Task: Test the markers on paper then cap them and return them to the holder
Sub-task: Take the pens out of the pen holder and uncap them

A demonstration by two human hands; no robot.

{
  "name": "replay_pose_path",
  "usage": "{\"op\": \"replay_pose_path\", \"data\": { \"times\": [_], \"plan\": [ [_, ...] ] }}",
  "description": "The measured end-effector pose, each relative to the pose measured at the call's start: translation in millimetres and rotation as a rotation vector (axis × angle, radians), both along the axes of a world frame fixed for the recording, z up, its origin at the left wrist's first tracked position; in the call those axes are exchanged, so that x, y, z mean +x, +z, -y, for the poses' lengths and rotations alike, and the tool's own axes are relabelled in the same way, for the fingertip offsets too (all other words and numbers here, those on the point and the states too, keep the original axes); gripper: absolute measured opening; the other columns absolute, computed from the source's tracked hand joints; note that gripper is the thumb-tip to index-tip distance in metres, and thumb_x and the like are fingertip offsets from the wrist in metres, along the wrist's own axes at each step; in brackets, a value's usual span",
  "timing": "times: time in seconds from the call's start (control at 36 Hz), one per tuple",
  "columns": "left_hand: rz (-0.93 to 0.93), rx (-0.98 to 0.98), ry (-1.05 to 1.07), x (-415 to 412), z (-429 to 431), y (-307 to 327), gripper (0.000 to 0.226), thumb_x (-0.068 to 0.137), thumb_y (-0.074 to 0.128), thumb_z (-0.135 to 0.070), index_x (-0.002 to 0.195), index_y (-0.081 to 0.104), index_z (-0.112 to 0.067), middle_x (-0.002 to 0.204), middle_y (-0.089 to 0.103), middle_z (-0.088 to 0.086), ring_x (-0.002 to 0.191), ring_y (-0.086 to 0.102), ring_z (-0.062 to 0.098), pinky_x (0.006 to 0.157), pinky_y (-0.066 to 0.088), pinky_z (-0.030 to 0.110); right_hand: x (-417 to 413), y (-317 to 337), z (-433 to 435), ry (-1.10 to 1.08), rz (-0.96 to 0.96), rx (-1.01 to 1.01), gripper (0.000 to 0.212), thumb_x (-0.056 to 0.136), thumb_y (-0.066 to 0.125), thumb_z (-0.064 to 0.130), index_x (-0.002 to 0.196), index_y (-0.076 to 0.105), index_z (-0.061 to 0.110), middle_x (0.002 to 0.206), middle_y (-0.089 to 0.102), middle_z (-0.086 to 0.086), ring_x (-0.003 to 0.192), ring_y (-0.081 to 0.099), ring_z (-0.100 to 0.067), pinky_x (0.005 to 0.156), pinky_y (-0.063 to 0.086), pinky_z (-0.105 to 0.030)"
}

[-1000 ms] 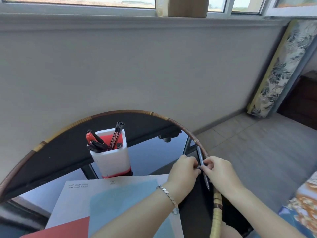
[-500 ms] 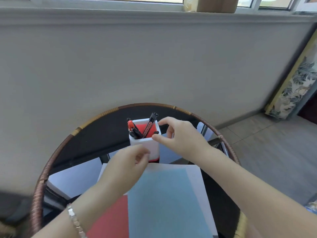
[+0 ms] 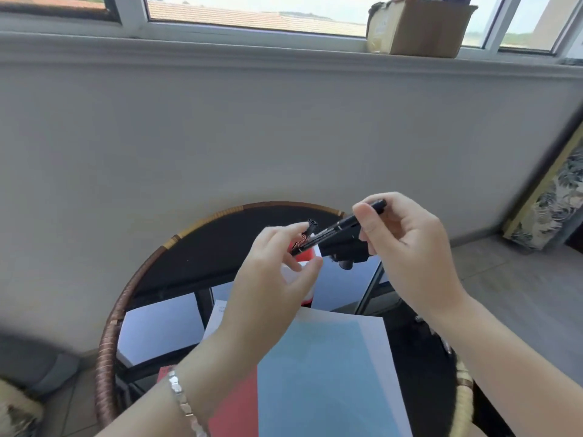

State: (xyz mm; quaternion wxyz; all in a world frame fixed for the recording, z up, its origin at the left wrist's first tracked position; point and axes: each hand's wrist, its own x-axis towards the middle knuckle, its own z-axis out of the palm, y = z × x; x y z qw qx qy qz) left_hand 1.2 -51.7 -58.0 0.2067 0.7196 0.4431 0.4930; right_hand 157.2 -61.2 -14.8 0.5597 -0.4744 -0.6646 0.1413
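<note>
White holder [image 3: 295,272], upright marker [image 3: 311,224] inside, behind left hand [image 3: 268,294] (grip unclear); black marker [image 3: 334,230] in fingertip pinch of right hand [image 3: 410,247].

Smooth, glossy black plastic on the marker [image 3: 334,230]. The worktop [image 3: 161,326] is dark mirror-like glass inside a woven cane rim [image 3: 108,335]. Matt blue paper [image 3: 325,373] at six o'clock; the bracelet [image 3: 179,395] is shiny metal.
</note>
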Motion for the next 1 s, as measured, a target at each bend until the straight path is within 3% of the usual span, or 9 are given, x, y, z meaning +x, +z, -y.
{"op": "replay_pose_path", "data": {
  "times": [0.11, 0.19, 0.36, 0.44, 0.56, 0.61, 0.72, 0.89, 1.0],
  "plan": [
    [0.034, 0.065, -0.053, 19.4, 6.1, 8.5, 0.013, 0.082, 0.065, -0.020, 0.095, 0.066, -0.024, 0.078, 0.056, -0.012, 0.068, 0.051, 0.009, 0.059, 0.039, 0.012, 1.4, 0.2, 14.0, 0.137, -0.036, -0.085, 0.015, 0.087, 0.060, 0.017, 0.077, 0.062, 0.028, 0.061, 0.062, 0.019, 0.057, 0.056, 0.000, 0.059, 0.043, -0.009],
    [0.159, -0.058, -0.127, 27.5, 10.9, 6.4, 0.011, 0.087, 0.059, -0.022, 0.078, 0.061, -0.028, 0.068, 0.061, -0.009, 0.059, 0.055, 0.008, 0.053, 0.046, 0.018, 3.7, -10.1, 18.8, 0.173, -0.125, -0.193, 0.012, 0.080, 0.064, 0.029, 0.091, 0.059, 0.033, 0.069, 0.066, 0.008, 0.061, 0.059, -0.003, 0.060, 0.046, -0.013],
    [0.654, -0.433, -0.196, 27.9, 11.5, -0.5, 0.007, 0.086, 0.059, -0.006, 0.089, 0.059, 0.000, 0.078, 0.071, 0.011, 0.073, 0.071, 0.017, 0.061, 0.055, 0.022, 8.7, -53.2, 20.8, 0.092, -0.169, -0.722, 0.036, 0.083, 0.055, 0.044, 0.112, 0.050, 0.023, 0.063, 0.069, 0.012, 0.053, 0.060, -0.002, 0.050, 0.045, -0.015],
    [0.820, -0.583, -0.257, 27.1, 15.4, -8.2, 0.012, 0.081, 0.064, -0.011, 0.089, 0.062, -0.003, 0.082, 0.073, 0.010, 0.080, 0.071, 0.023, 0.066, 0.056, 0.024, 8.6, -70.1, 20.9, 0.090, -0.378, -0.878, 0.045, 0.083, 0.057, 0.047, 0.118, 0.042, 0.024, 0.067, 0.072, 0.007, 0.055, 0.064, -0.007, 0.051, 0.047, -0.017],
    [0.882, -0.686, -0.282, 27.3, 20.3, -20.2, 0.006, 0.082, 0.061, -0.009, 0.086, 0.066, -0.007, 0.087, 0.072, 0.011, 0.084, 0.070, 0.024, 0.070, 0.057, 0.028, 11.0, -72.0, 17.4, 0.221, -0.895, -0.932, 0.024, 0.083, 0.062, 0.035, 0.085, 0.066, 0.011, 0.065, 0.069, -0.002, 0.050, 0.060, -0.009, 0.047, 0.048, -0.017],
    [0.798, -0.706, -0.240, 26.2, 21.8, -26.3, 0.010, 0.083, 0.062, -0.006, 0.078, 0.070, -0.011, 0.077, 0.071, 0.007, 0.078, 0.070, 0.020, 0.066, 0.057, 0.026, 14.3, -70.6, 16.8, 0.218, -1.019, -0.846, 0.016, 0.084, 0.062, 0.026, 0.076, 0.062, 0.013, 0.059, 0.064, 0.001, 0.045, 0.054, -0.006, 0.043, 0.045, -0.015],
    [0.507, -0.665, -0.205, 21.0, 21.2, -33.6, 0.012, 0.077, 0.068, -0.008, 0.068, 0.072, -0.015, 0.059, 0.068, -0.002, 0.059, 0.066, 0.011, 0.055, 0.053, 0.020, 19.1, -69.4, 20.0, 0.126, -0.861, -0.635, 0.024, 0.083, 0.064, 0.021, 0.059, 0.063, 0.021, 0.053, 0.055, 0.005, 0.043, 0.046, -0.003, 0.043, 0.042, -0.012],
    [-0.134, -0.432, -0.177, 18.6, 17.2, -42.9, 0.025, 0.091, 0.048, -0.018, 0.070, 0.055, -0.028, 0.072, 0.063, -0.009, 0.069, 0.060, 0.004, 0.063, 0.047, 0.021, 10.2, -74.5, 28.9, 0.145, -0.576, -0.578, 0.012, 0.087, 0.059, 0.021, 0.087, 0.067, 0.013, 0.059, 0.062, 0.008, 0.055, 0.058, -0.004, 0.056, 0.049, -0.015],
    [-0.324, -0.273, -0.224, 26.7, 17.4, -43.8, 0.021, 0.096, 0.035, -0.017, 0.084, 0.052, -0.018, 0.082, 0.059, 0.001, 0.074, 0.053, 0.015, 0.065, 0.043, 0.030, 0.0, -79.7, 30.7, 0.131, -0.542, -0.607, 0.007, 0.088, 0.059, 0.016, 0.087, 0.065, 0.015, 0.061, 0.068, 0.007, 0.063, 0.065, -0.005, 0.061, 0.052, -0.014]
  ]
}}
